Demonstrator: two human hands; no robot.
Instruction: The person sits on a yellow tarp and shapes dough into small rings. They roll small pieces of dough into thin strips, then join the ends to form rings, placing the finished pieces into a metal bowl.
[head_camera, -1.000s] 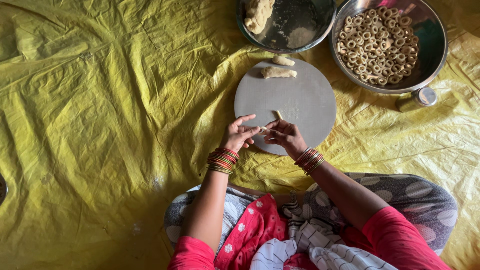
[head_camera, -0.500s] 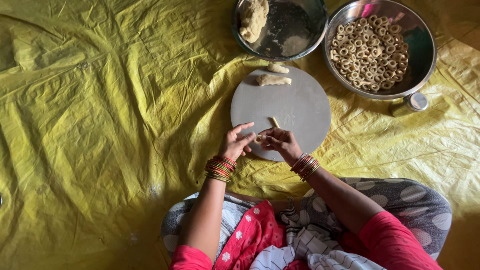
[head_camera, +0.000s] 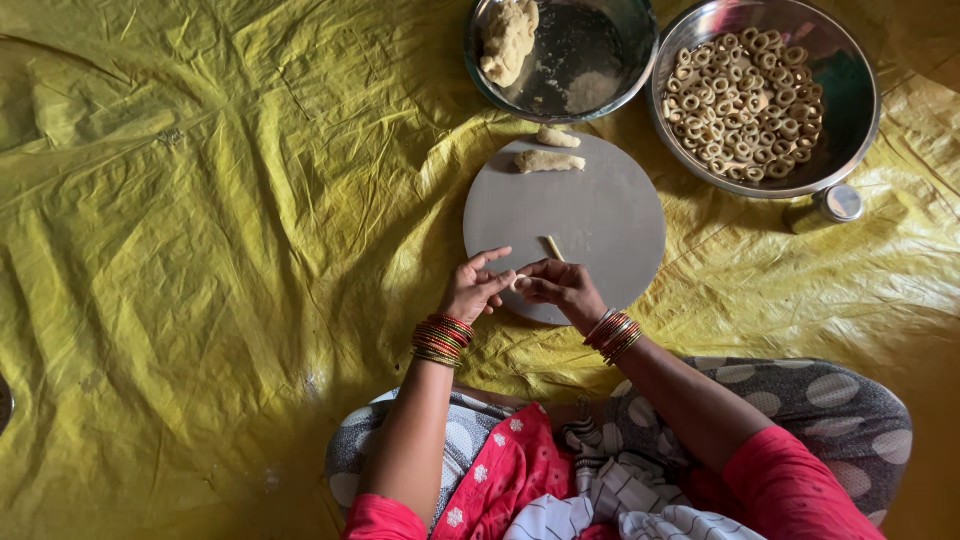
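My left hand (head_camera: 474, 289) and my right hand (head_camera: 562, 288) meet over the near edge of a round grey board (head_camera: 600, 205). Between their fingertips they pinch a thin strip of pale dough (head_camera: 518, 279). Another short dough strip (head_camera: 553, 248) lies on the board just beyond my right hand. Two thicker dough pieces (head_camera: 548, 160) rest at the board's far edge. Both wrists wear red and gold bangles.
A steel bowl (head_camera: 620, 85) with a lump of dough (head_camera: 507, 38) stands beyond the board. To its right, a larger steel bowl (head_camera: 850, 120) holds several dough rings (head_camera: 745, 95). A small steel cup (head_camera: 838, 203) stands beside it. Crumpled yellow sheeting (head_camera: 220, 220) covers the floor.
My hands have stayed together at the board's near edge, working the dough strip between the fingertips. The view has shifted slightly.
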